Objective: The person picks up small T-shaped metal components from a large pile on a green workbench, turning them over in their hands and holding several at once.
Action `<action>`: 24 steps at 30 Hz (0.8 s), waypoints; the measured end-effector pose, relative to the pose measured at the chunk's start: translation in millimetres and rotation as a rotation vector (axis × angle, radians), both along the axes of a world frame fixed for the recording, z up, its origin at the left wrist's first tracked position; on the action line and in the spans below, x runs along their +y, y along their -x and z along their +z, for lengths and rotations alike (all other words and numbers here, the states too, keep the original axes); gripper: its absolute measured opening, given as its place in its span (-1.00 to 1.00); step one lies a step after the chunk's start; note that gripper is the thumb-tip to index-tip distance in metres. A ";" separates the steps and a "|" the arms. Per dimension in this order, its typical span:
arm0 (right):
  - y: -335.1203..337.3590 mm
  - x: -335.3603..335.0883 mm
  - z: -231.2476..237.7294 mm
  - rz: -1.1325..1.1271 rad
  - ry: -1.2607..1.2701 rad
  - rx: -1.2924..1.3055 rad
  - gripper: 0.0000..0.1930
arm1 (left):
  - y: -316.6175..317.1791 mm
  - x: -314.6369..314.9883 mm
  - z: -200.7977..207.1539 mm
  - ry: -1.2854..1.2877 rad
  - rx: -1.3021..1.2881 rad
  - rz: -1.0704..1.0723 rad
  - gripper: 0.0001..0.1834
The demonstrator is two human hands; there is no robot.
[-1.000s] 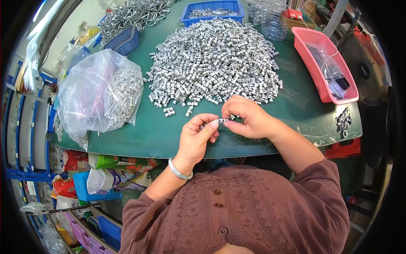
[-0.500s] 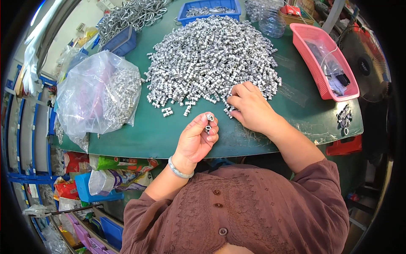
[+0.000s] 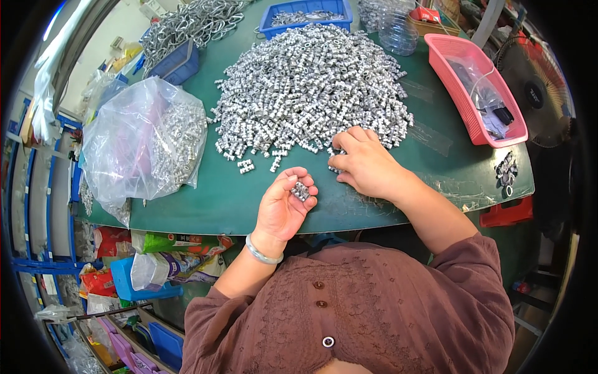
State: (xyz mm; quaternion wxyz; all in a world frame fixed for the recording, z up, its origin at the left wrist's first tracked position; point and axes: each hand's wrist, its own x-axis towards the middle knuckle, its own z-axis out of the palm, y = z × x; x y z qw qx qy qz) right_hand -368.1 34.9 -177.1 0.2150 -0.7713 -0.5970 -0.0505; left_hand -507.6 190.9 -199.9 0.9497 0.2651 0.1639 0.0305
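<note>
Above the green worktop [image 3: 205, 215], our left hand [image 3: 283, 206] grasps a small, ridged metal piece [image 3: 300, 191] in curled fingers, as our right hand [image 3: 369, 163] bends over the near edge of the heaped pile [image 3: 311, 93], where we cannot tell whether its fingers grip anything. We judge the piece light, stiff and hard to break, though its shiny surface may slip, so we would pinch it across its ridged sides between thumb and fingertip.

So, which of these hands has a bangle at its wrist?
The left hand, holding silvery parts, wears the pale bangle; the right hand, at the silvery pile, has a bare wrist.
</note>
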 end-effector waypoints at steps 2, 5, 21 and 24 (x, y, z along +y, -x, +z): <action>-2.0 0.3 -3.3 0.045 -0.019 -0.018 -0.84 | 0.8 -1.2 -0.6 -0.082 0.038 0.003 -0.83; -1.3 3.6 -6.3 0.063 -0.003 -0.009 -0.90 | 0.3 -4.6 1.3 -0.212 0.107 -0.002 -0.85; -13.5 -7.7 3.6 0.118 -0.022 0.056 -0.89 | -2.2 -10.4 8.9 -0.343 0.199 -0.116 -0.87; -11.3 -7.8 7.1 0.125 0.038 0.017 -0.86 | -2.6 -10.7 8.5 -0.343 0.193 -0.119 -0.86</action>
